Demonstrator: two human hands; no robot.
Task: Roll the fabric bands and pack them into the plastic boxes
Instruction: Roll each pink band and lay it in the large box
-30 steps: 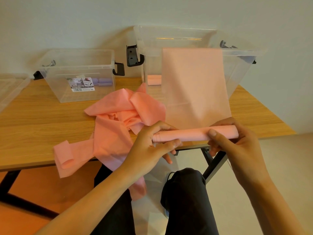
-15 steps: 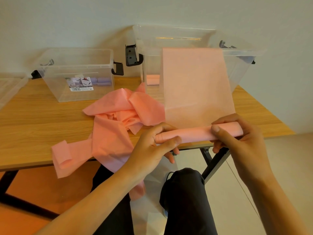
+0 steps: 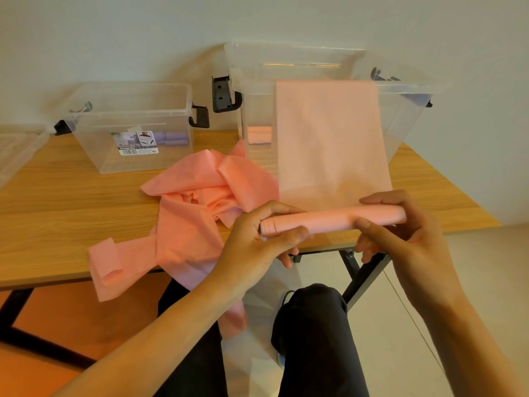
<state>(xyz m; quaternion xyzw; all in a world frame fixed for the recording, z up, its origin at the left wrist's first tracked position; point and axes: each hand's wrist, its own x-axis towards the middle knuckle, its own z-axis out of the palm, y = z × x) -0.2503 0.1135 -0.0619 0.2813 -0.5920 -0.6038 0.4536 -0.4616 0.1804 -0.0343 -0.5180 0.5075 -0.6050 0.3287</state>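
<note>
Rolling is the step in hand. You hold the pink roll (image 3: pixel 329 220) crosswise just above the near edge of the table (image 3: pixel 57 196). Your left hand (image 3: pixel 257 239) pinches its left end, thumb on the near face and fingers curled over the top. Your right hand (image 3: pixel 400 239) pinches the right end the same way.

From the roll, the unrolled band (image 3: pixel 329 144) runs flat and taut toward twelve o'clock and drapes over the near rim of the large plastic box (image 3: pixel 406 90). How much of it hangs inside the box you cannot tell from here.

The next move, as I judge it, is to turn the roll away from you toward twelve o'clock, working both thumbs evenly so the edges stay flush. The left end seems to show a slight step in its layers, so square it up as you go. Keep light tension on the band so it slides off the rim without tugging the box.

Once wound, the roll likely belongs in the large box, where another pink roll (image 3: pixel 259 134) lies on the floor at its left side. Purple rolls (image 3: pixel 174 138) sit in the smaller box (image 3: pixel 128 93) at ten o'clock.

The heap of loose pink bands (image 3: pixel 200 196) at nine o'clock of your hands, spilling over the table edge, suggests that plenty of the task remains.
</note>
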